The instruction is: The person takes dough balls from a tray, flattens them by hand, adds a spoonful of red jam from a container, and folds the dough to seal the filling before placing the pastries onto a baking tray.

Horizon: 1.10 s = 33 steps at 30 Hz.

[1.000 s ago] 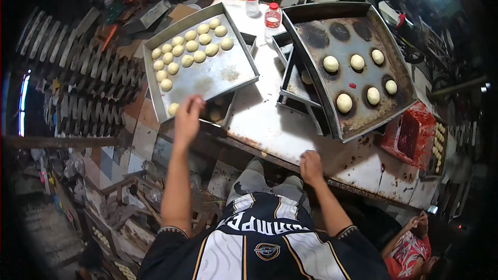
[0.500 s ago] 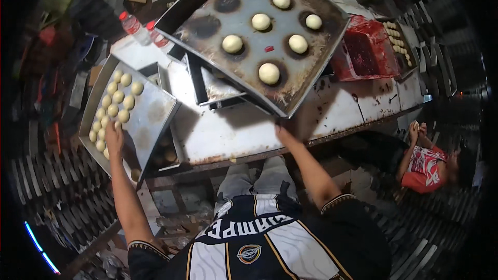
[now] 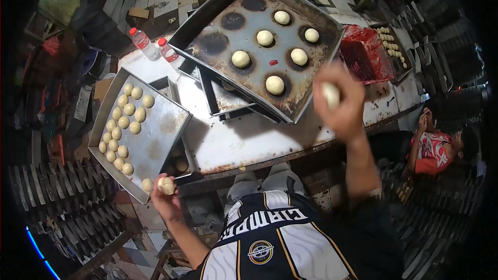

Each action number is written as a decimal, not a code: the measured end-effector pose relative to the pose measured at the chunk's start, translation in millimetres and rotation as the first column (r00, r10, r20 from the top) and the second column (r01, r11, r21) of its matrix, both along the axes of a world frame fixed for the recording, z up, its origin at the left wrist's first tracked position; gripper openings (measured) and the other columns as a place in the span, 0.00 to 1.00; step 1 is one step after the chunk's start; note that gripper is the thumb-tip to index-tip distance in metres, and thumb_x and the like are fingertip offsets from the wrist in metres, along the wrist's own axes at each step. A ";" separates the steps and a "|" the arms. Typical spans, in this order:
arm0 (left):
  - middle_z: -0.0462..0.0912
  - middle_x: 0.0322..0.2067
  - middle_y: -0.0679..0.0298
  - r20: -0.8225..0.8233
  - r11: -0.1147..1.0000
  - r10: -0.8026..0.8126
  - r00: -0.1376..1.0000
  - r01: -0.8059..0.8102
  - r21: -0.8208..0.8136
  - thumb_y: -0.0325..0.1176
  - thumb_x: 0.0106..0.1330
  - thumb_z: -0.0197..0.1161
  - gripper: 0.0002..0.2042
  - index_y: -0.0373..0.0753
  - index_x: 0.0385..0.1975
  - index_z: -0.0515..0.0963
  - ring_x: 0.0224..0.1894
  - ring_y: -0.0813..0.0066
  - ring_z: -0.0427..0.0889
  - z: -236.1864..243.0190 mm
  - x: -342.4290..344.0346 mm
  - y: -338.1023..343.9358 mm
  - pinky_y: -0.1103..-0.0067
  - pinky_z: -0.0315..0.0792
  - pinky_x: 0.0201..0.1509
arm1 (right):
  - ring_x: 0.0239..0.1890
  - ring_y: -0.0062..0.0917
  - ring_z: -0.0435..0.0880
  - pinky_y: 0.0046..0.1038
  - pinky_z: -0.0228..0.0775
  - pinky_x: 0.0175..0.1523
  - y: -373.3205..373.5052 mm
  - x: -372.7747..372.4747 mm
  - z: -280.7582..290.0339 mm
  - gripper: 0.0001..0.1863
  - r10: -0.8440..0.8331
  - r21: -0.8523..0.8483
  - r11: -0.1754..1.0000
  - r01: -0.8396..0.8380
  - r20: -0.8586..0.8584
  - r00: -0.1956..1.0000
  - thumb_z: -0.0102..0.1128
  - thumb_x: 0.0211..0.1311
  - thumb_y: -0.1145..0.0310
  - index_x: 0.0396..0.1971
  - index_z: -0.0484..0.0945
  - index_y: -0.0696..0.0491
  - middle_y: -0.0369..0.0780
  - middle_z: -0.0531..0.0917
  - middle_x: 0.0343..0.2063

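My left hand is closed around a pale dough ball at the near corner of the left metal tray. Beside those fingers another dough ball lies at the tray's near end, and several more balls sit in rows along its left side. My right hand, smeared by motion, is raised by the right corner of the large baking tray with a dough ball in its fingers. Several well-spaced dough balls rest in that scorched tray, along with a small red piece.
More metal trays are stacked under the large one on the white table. Two red-capped bottles stand at the back left. Beyond my right hand are a red-smeared container and a tray of dough pieces. Another person sits at the right.
My left hand has moved from the tray's rows to its near corner, now with a dough ball. My right hand has risen rightward from the table edge, a dough ball showing in it.
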<state>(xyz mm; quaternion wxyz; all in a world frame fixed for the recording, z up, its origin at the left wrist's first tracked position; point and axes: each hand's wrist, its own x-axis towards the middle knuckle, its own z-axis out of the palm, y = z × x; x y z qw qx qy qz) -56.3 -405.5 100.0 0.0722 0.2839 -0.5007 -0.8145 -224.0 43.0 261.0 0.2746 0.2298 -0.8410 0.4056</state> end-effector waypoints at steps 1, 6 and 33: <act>0.86 0.41 0.59 -0.003 1.000 -0.008 1.000 0.008 0.029 0.44 0.76 0.55 0.18 0.37 0.55 0.76 0.33 0.79 0.80 1.7 -1.3 12.1 0.85 0.72 0.33 | 0.33 0.37 0.85 0.34 0.77 0.42 -15.5 -39.6 18.9 0.07 -0.022 -0.067 0.998 0.013 -0.133 0.991 0.66 0.54 0.80 0.33 0.79 0.59 0.46 0.82 0.31; 0.86 0.39 0.63 0.017 0.938 -0.336 0.942 0.336 -0.084 0.32 0.75 0.62 0.10 0.40 0.52 0.75 0.31 0.82 0.79 36.7 -30.8 92.5 0.84 0.73 0.35 | 0.50 0.45 0.85 0.39 0.78 0.57 -27.8 -265.1 -67.0 0.20 0.092 0.326 0.945 -0.015 -0.222 0.971 0.66 0.65 0.62 0.53 0.82 0.56 0.50 0.86 0.48; 0.86 0.46 0.62 0.120 0.386 -0.914 0.387 0.922 -0.031 0.34 0.77 0.62 0.13 0.37 0.55 0.75 0.50 0.72 0.85 5.6 -79.1 500.2 0.75 0.79 0.57 | 0.49 0.48 0.76 0.46 0.68 0.58 385.7 143.4 -362.5 0.12 -0.777 0.492 0.627 0.603 0.338 0.531 0.64 0.66 0.69 0.47 0.77 0.55 0.48 0.77 0.41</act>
